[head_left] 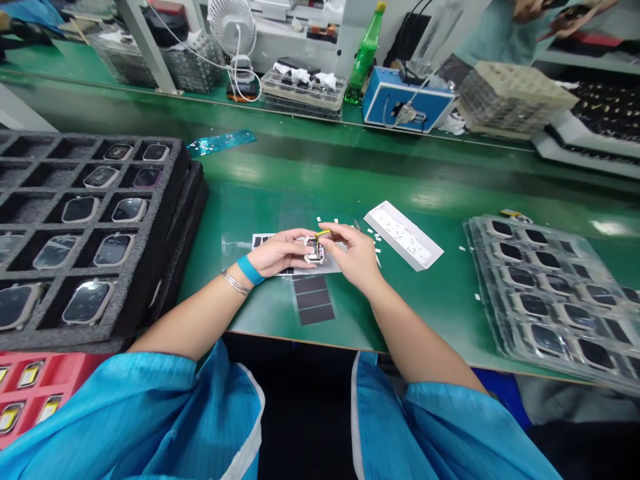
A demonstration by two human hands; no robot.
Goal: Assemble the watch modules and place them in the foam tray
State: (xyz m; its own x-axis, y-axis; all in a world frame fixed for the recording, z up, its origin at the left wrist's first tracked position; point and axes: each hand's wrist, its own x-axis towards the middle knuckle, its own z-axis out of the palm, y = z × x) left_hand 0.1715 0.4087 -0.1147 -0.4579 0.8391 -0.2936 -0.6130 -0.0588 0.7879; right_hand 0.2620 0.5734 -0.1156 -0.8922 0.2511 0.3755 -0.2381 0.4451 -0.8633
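My left hand [277, 253] and my right hand [353, 253] meet over the green bench mat [260, 313]. Between them sits a small pale smartwatch case [314, 253]. My left fingers grip its side. My right fingertips hold a thin yellow strip [323, 233] against its top edge. Under my hands lies a clear film sheet [235, 243] with dark rectangular pads. A similar pad sheet [313, 300] lies just in front. A white tray [404, 235] with small white bits sits to the right of my right hand.
A black foam tray [90, 233] holds several watch bodies at left, above a red tray [30, 393]. A clear blister tray [550, 293] of watch parts lies at right. Across the far shelf stand a green bottle [367, 53], a blue device [407, 100] and a fan [233, 20]. A co-worker's hands [565, 13] show at top right.
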